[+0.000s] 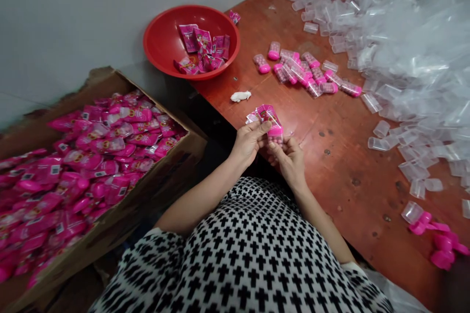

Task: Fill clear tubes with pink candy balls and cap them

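Observation:
Near the table's front edge, my left hand (250, 143) pinches a pink printed wrapper (267, 113) between thumb and fingers. My right hand (291, 160) is closed on the lower end of a small candy container (275, 134) with a pink cap and pink balls inside. Its capped end meets the wrapper; how far it sits inside I cannot tell. A small crumpled white piece (241, 96) lies on the table just beyond my hands. Farther off is a cluster of filled candy containers (293, 67) with pink caps.
A red bowl (154, 51) holding pink wrappers stands at the table's left corner. To the left, a cardboard box (191, 149) is full of pink packets (106, 144). Many clear plastic tubes (404, 73) are heaped on the right, with pink caps (442, 249) near the front right.

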The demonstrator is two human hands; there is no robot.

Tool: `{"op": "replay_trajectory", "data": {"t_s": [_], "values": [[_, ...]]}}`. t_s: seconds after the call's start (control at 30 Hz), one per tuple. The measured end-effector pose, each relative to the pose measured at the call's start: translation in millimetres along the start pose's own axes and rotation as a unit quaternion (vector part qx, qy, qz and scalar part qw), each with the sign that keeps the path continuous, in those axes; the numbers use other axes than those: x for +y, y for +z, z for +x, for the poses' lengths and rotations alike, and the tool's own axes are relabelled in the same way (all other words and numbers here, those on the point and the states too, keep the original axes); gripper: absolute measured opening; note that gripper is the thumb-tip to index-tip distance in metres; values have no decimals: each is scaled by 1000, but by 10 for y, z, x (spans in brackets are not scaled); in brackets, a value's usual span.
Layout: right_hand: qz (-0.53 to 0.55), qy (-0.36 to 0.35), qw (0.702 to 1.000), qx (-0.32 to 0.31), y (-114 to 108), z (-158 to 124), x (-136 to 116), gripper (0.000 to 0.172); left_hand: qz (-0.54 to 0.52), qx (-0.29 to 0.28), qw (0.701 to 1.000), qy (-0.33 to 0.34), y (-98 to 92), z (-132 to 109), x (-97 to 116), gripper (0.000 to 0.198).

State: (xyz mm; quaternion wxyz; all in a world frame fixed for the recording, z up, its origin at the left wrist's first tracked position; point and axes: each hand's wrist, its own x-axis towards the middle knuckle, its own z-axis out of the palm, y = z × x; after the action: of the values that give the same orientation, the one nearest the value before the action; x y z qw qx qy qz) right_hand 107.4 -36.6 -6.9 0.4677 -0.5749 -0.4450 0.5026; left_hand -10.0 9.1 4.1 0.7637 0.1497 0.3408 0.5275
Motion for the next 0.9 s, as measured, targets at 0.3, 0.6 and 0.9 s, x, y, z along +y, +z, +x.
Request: {"op": "replay_trajectory", "data": {"t_s": [0.3, 0.6, 0.9], "values": [[39, 17, 999, -33, -27, 25, -20, 30, 94, -23, 995, -19, -14, 21, 18, 31], [77, 14, 997, -23, -59, 63, -82, 28, 144, -48, 988, -24, -4, 42, 18, 28], [153, 41, 987, -34, -14, 73, 9, 33, 69, 6, 998, 5, -1, 32, -40, 32]]}}
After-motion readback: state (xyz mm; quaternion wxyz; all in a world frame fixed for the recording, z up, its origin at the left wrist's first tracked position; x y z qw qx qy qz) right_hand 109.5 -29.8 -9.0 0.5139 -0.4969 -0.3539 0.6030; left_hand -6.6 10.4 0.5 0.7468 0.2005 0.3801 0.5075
